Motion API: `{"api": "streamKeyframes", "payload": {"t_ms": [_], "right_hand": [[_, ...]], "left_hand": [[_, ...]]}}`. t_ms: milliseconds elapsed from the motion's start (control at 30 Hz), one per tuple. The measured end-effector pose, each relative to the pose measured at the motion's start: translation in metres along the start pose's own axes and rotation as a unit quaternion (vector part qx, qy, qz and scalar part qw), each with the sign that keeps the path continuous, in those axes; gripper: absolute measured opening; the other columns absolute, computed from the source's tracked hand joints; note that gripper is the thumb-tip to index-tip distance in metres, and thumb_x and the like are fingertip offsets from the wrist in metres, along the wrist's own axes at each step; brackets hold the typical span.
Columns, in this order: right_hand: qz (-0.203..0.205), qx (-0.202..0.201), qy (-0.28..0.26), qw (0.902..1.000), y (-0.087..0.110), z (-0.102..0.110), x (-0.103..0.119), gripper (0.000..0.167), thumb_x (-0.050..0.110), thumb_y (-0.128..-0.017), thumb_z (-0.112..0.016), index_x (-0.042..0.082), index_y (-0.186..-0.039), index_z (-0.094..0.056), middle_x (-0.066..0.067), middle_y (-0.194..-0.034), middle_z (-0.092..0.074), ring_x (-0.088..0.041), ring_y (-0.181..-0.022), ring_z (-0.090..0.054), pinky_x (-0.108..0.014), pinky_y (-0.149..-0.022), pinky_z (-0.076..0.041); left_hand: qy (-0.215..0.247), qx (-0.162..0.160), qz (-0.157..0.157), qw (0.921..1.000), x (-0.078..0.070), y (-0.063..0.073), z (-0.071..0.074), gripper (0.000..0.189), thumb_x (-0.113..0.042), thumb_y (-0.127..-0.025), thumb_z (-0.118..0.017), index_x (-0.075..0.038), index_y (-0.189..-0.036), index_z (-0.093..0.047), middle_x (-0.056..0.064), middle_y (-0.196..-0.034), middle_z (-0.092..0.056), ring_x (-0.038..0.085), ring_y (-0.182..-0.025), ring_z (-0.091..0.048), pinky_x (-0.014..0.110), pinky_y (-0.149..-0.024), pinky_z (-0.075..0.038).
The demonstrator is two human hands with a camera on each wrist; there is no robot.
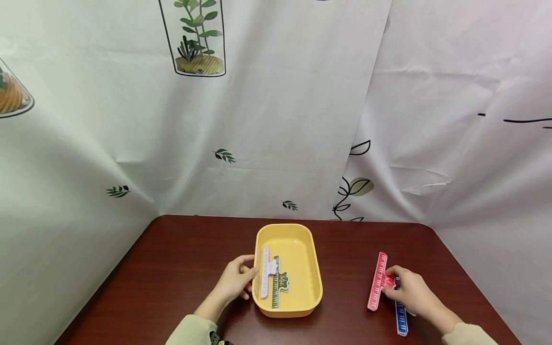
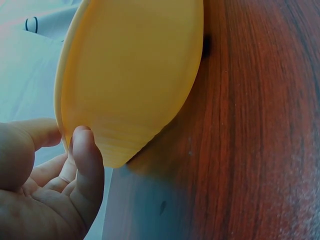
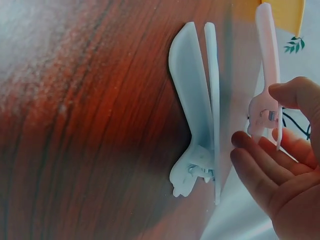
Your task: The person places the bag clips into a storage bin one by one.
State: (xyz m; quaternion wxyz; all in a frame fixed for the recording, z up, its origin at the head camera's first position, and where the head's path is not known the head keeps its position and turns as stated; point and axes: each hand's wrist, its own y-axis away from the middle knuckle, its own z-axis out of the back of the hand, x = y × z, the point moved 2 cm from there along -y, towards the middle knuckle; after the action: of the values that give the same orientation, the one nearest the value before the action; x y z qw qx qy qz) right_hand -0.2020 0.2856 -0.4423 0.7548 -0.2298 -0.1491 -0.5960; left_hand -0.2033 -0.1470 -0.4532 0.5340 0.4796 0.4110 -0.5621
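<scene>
My left hand [image 1: 236, 279] grips the left rim of a yellow tray [image 1: 304, 273], thumb at the edge and a finger against the outer wall [image 2: 135, 75]. Inside, along the tray's left side, lie a pale pink ruler-like clip [image 1: 265, 275] and a black-and-white one [image 1: 275, 287]. On the right, my right hand [image 1: 409, 290] pinches the handle of a red ruler-like clip [image 1: 377, 285], which looks pale pink from underneath in the right wrist view [image 3: 269, 55]. Partly hidden below that hand, a blue clip [image 1: 401, 318] lies on the table, its jaw parts pointing away from the palm [image 3: 192, 90].
The dark red wooden table [image 1: 185, 268] has rounded back corners. White curtain-like sheets [image 1: 284, 120] printed with leaves and plant jars hang behind it and along both sides. Bare tabletop lies between the tray and the red clip.
</scene>
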Motion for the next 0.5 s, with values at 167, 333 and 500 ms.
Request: {"api": "streamKeyframes", "payload": {"t_ms": [167,333,500], "right_hand": [[-0.003,0.000,-0.016,0.9999,-0.0007,0.0001,0.0017,0.035,0.013,-0.075,-0.081,0.000,-0.103,-0.065,0.003,-0.074,-0.054,-0.007,-0.064,-0.048,-0.026,-0.054,-0.044],[-0.001,0.001,-0.026,0.9997,-0.0019,0.0005,0.0044,0.036,0.014,-0.075,-0.082,0.000,-0.104,-0.065,0.003,-0.074,-0.055,-0.007,-0.064,-0.049,-0.026,-0.054,-0.045],[0.002,0.002,-0.026,0.9997,-0.0032,0.0004,0.0060,0.038,0.015,-0.076,-0.082,-0.001,-0.106,-0.065,0.003,-0.077,-0.056,-0.008,-0.067,-0.049,-0.026,-0.055,-0.046]], "left_hand": [[0.002,0.001,-0.001,1.0000,0.0007,-0.0004,0.0001,0.045,-0.006,-0.098,-0.061,0.012,-0.136,-0.046,0.008,-0.074,-0.053,0.014,-0.050,-0.052,0.025,-0.037,-0.048],[0.003,0.002,-0.002,1.0000,0.0010,-0.0008,0.0003,0.045,-0.006,-0.098,-0.062,0.012,-0.136,-0.046,0.008,-0.073,-0.053,0.014,-0.050,-0.052,0.025,-0.037,-0.048],[0.005,0.002,-0.002,1.0000,0.0012,-0.0009,0.0005,0.045,-0.007,-0.097,-0.062,0.012,-0.136,-0.047,0.008,-0.073,-0.053,0.014,-0.050,-0.052,0.025,-0.037,-0.048]]}}
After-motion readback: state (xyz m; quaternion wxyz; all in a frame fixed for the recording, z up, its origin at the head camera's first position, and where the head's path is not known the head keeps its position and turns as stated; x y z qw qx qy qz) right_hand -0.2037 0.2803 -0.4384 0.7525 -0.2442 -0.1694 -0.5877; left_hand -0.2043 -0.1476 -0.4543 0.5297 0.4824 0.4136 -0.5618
